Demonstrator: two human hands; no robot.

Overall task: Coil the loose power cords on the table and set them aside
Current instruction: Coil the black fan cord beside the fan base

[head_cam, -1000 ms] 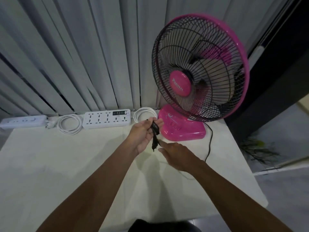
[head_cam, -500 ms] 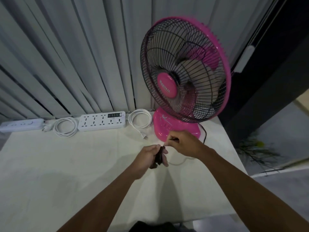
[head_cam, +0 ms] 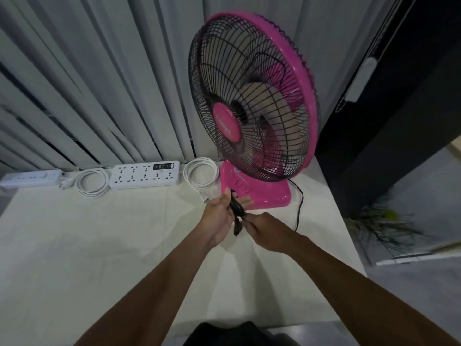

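A black power cord (head_cam: 237,213) from the pink fan (head_cam: 254,101) is bunched into loops in my left hand (head_cam: 220,216), just in front of the fan's base. My right hand (head_cam: 265,229) pinches the lower end of that bundle. The rest of the black cord (head_cam: 299,203) runs along the table beside the base on the right. Two white cords lie coiled at the back: one (head_cam: 200,176) beside the fan base, another (head_cam: 92,182) left of the large white power strip (head_cam: 144,174).
A second white power strip (head_cam: 31,178) lies at the far left against the grey vertical blinds (head_cam: 99,83). The white table (head_cam: 87,258) ends at its right edge near a dark wall and a potted plant (head_cam: 381,226) on the floor.
My hands rose back toward the fan base. The left hand opened flatter under the bundle, and the right hand dropped from the bundle's top to its lower end.
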